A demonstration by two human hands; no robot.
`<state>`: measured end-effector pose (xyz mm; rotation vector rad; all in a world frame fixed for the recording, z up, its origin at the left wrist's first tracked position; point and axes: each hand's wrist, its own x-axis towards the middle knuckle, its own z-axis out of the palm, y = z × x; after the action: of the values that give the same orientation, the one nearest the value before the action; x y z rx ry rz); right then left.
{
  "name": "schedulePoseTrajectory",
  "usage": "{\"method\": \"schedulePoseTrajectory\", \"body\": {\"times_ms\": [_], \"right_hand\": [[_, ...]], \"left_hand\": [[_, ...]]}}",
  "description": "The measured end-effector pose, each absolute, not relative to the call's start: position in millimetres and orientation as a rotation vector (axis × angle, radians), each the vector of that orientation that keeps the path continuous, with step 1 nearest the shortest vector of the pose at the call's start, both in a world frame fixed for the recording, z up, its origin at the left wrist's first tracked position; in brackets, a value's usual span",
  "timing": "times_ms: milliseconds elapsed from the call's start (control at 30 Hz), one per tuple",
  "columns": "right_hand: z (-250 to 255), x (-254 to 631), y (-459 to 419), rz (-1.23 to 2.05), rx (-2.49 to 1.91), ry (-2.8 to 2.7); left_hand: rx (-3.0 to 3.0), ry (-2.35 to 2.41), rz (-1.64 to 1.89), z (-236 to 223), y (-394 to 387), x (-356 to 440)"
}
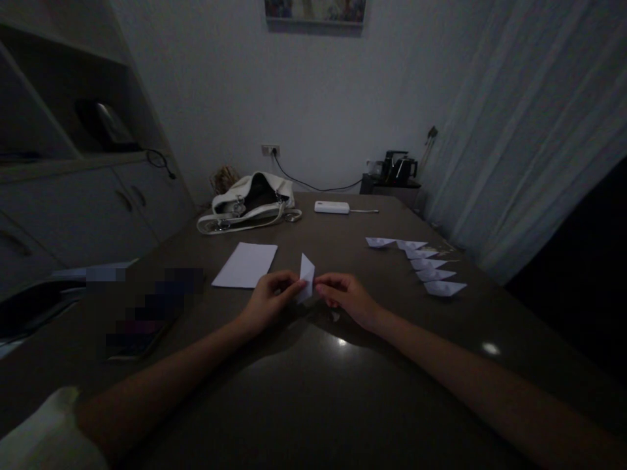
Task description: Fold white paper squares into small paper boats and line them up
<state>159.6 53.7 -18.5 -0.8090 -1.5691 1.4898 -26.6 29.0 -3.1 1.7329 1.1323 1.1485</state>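
Note:
A small folded white paper [306,269] stands on end between my hands, just above the table, its top coming to a point. My left hand [270,297] pinches it between thumb and fingers from the left. On the other side, my right hand [350,297] has its thumb and fingertips closed at the paper's right edge. A stack of white paper sheets [246,264] lies beyond my left hand. Off to the right, several folded paper boats [443,288] stand in a slanting row.
The brown table [313,405] has a white handbag [255,199] at its far left and a white power bank [332,207] with a short cable at the back. A blurred-out phone-like object [147,320] lies left. Behind the table's far right, a kettle [404,168] sits on a stand.

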Motion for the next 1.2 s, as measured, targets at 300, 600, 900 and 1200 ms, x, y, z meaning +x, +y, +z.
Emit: {"method": "schedulePoseTrajectory", "body": {"times_ms": [300,600,900,1200], "right_hand": [[-20.0,157.4,50.1,1.25,-0.894,-1.648],[-20.2,157.5,49.1,1.096,-0.94,-1.731],[-20.4,157.9,49.2,1.019,-0.981,-1.742],[-16.3,158.2,45.3,1.151,-0.861,-1.806]], "left_hand": [[1.645,1.031,0.984,-2.8,30.3,-25.6],[1.591,1.053,0.966,-1.2,29.4,-25.9],[1.604,1.007,0.981,-2.8,31.5,-25.6],[1.834,1.101,1.044,-2.6,30.4,-25.4]]}}
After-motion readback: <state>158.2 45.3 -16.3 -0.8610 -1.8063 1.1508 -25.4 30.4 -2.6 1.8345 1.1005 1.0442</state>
